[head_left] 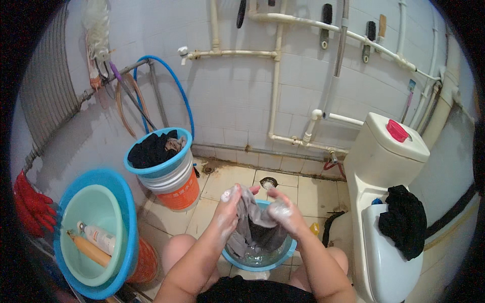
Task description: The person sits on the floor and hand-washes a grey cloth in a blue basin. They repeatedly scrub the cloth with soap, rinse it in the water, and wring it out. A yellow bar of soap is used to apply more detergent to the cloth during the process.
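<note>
A wet grey cloth garment (248, 218) is stretched between my two soapy hands. Its lower part hangs into a blue basin (263, 267) with sudsy water, which sits on the floor between my legs. At the cloth's left side, my left hand (230, 203) is closed on it, with thick white foam near the knuckles. Opposite, my right hand (284, 211) grips the other side, its back coated in lather. The fingers of both hands are partly hidden by the fabric. What kind of garment it is cannot be made out.
Dark clothes (151, 149) fill a blue basin atop a white bucket (194, 189). At left, a green basin (83, 194) holds bottles, with red gloves (31, 204) beside it. A black garment (404, 222) lies on the toilet (384, 272) at right. A floor drain (268, 183) lies ahead.
</note>
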Tool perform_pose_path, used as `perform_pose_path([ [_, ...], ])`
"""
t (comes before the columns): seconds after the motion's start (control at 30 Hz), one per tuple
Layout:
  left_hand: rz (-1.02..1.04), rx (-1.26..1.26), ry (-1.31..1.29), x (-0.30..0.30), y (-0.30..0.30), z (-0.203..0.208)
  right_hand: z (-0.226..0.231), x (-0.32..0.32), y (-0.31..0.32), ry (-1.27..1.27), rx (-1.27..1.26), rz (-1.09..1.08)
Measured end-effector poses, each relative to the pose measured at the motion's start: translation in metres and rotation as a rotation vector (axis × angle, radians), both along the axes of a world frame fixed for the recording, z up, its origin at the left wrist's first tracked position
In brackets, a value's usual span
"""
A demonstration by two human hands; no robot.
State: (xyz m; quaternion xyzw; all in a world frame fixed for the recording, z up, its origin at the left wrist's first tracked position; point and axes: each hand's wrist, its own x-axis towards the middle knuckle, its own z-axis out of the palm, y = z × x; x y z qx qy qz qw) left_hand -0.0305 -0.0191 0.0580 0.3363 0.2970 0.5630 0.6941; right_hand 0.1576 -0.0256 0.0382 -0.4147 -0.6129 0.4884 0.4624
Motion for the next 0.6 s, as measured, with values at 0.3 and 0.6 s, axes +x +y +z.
perform_pose_path([
  [0.3,0.001,0.267,0.628,0.008,0.0,0.014,0.01,-0.014,-0.015,-0.245,-0.128,-0.023],
  [0.6,-0.378,0.332,0.911,0.0,0.003,-0.003,0.027,0.014,-0.006,0.522,-0.211,-0.197],
])
